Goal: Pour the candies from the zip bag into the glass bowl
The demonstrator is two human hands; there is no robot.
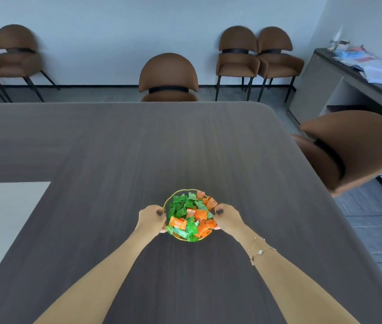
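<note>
A clear glass bowl (178, 191) with a gold rim sits on the dark wooden table (119, 146). It is heaped with green and orange wrapped candies (191, 216). My left hand (151, 218) grips the bowl's left side, thumb on the rim. On the opposite side, my right hand (227, 217) grips the bowl, thumb on the rim. A thin chain bracelet circles my right wrist. No zip bag is in view.
A white panel (2, 220) is set into the table at the left. Brown chairs stand at the far edge (168, 76) and at the right edge (353, 148), more along the wall. A grey sideboard (339, 85) with papers stands at the far right.
</note>
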